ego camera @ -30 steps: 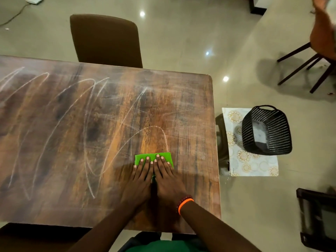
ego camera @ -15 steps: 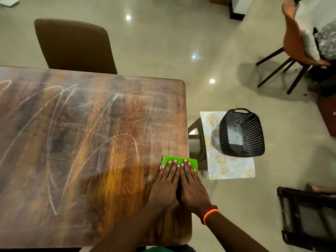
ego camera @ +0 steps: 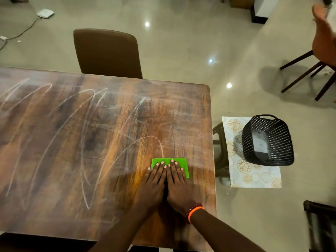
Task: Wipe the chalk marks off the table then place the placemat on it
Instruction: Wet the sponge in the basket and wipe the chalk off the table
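A folded green cloth (ego camera: 179, 161) lies flat on the brown wooden table (ego camera: 54, 160), near its right end. My left hand (ego camera: 153, 182) and my right hand (ego camera: 179, 184) lie side by side, palms down, pressing on the cloth with fingers stretched out. White chalk marks (ego camera: 87, 142) loop across the table's left and middle; one arc ends at the cloth's top edge. The patterned placemat (ego camera: 254, 175) lies on a low stool right of the table, under a black basket (ego camera: 268, 140).
A brown chair (ego camera: 107, 53) stands at the table's far side. An orange chair (ego camera: 321, 51) is at the upper right and a dark chair (ego camera: 321, 224) at the lower right. A white device with a cable (ego camera: 44, 13) lies on the floor.
Both hands slid the cloth right to the table's edge half a second ago, then back left to the end of the chalk arc. The view shifted with them.
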